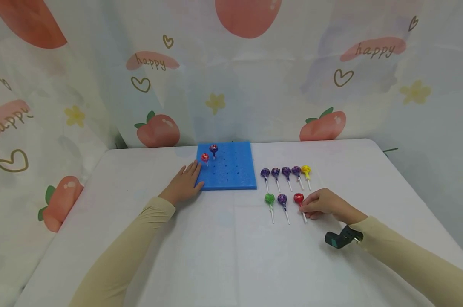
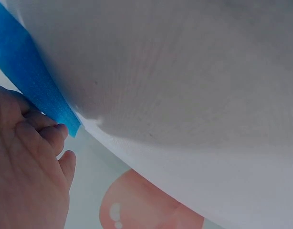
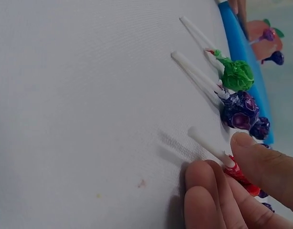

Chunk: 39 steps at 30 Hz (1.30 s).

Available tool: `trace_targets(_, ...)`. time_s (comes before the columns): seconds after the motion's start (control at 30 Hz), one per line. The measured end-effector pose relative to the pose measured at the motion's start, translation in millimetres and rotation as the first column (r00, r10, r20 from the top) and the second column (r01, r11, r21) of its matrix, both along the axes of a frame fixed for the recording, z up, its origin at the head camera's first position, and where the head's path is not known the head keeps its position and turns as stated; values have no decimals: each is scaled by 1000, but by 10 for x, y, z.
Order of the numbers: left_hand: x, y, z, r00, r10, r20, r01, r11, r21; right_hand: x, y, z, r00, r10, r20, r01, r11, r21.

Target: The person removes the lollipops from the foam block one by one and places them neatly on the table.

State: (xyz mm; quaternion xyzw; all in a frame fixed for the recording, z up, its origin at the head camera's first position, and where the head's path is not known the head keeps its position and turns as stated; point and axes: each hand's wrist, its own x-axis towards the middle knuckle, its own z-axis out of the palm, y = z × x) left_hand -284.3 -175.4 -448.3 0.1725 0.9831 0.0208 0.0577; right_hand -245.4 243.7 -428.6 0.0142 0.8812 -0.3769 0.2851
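Note:
My right hand [image 1: 325, 204] pinches a red-wrapped lollipop [image 1: 298, 198] between thumb and fingers, just below its head. In the right wrist view its white stick [image 3: 208, 147] hangs over its shadow, slightly off the cloth. My left hand [image 1: 183, 183] rests against the left edge of a blue foam board [image 1: 243, 170] with its fingers extended. Two lollipops stand upright in the board's far left part: a red one [image 1: 205, 157] and a purple one [image 1: 214, 149]. A green lollipop [image 1: 269, 199] and a purple lollipop [image 1: 282, 199] lie left of my right hand.
Behind these lies a row of several purple lollipops [image 1: 286, 171], with a yellow lollipop [image 1: 306, 170] at its right end. Rows of small holes mark the board. A white cloth covers the table [image 1: 216, 247], and a printed curtain [image 1: 254, 85] hangs behind it.

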Motion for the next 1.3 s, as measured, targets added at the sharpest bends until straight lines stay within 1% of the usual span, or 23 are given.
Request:
trace_targets(0.17, 3, -3, -3, 1000, -3, -7, 3, 1000, 9, -10, 1, -18, 1000, -25, 15, 25, 1000, -7)
trace_targets(0.33, -5, -6, -24, 1000, -6, -17, 7, 1000, 19, -16, -4, -40, 998, -55, 30, 56, 998, -40)
trace_targets(0.43, -10, -7, -30, 1000, -9, -18, 9, 1000, 20, -11, 3, -39, 997, -69, 26, 70, 997, -44)
trace_targets(0.5, -10, -6, -27, 1000, -10, -17, 10, 1000, 19, -3, 3, -32, 996, -92, 17, 92, 995, -38)
trace_targets(0.63, -1, -6, -9, 1000, -13, -21, 13, 1000, 21, 23, -10, -22, 992, -128, -14, 128, 992, -17)
trace_targets(0.77, 7, -6, 3, 1000, -11, -22, 12, 1000, 24, 48, -35, -21, 993, -111, -45, 111, 994, -10)
trace_targets(0.93, 13, -3, -1, 1000, -4, -10, 4, 1000, 18, 44, -73, -43, 995, -81, -62, 81, 997, -3)
trace_targets(1.13, 5, 1, -22, 1000, 4, 2, -4, 1000, 11, 20, -76, -58, 997, -54, -54, 54, 999, 8)
trace_targets(1.3, 1, 1, -23, 1000, 2, -12, -1, 1000, 18, 6, -55, -58, 999, -35, -41, 35, 999, 14)
